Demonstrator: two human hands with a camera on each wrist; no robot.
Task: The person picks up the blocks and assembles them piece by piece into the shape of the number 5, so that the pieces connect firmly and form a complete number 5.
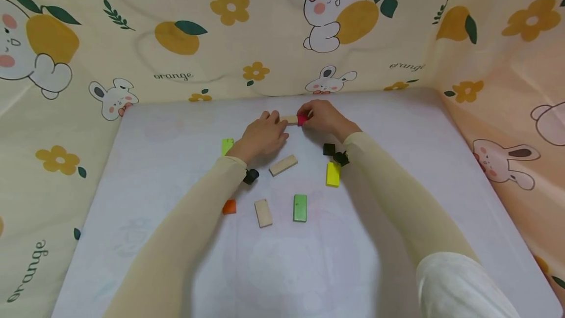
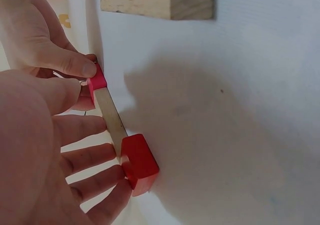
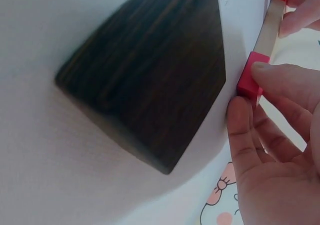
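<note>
Toward the far edge of the table, my right hand [image 1: 325, 117] pinches a pinkish-red block [image 3: 251, 77] between thumb and fingers. This block stands at the right end of a pale wooden block [image 2: 111, 116]. At the other end of the wooden block sits a brighter red block [image 2: 140, 162], which my left hand [image 1: 263, 134] hides in the head view. In the left wrist view, the left hand's fingers reach out with their tips against the wooden block and the red block, and its thumb points toward the pinkish-red one.
Nearer the front lie two plain wooden blocks [image 1: 283, 165], a green block [image 1: 300, 208] and a yellow block [image 1: 333, 174]. Dark blocks [image 1: 328, 149] sit beside the right sleeve. A lime block [image 1: 227, 146], a black piece [image 1: 250, 176] and an orange block [image 1: 229, 206] adjoin the left arm.
</note>
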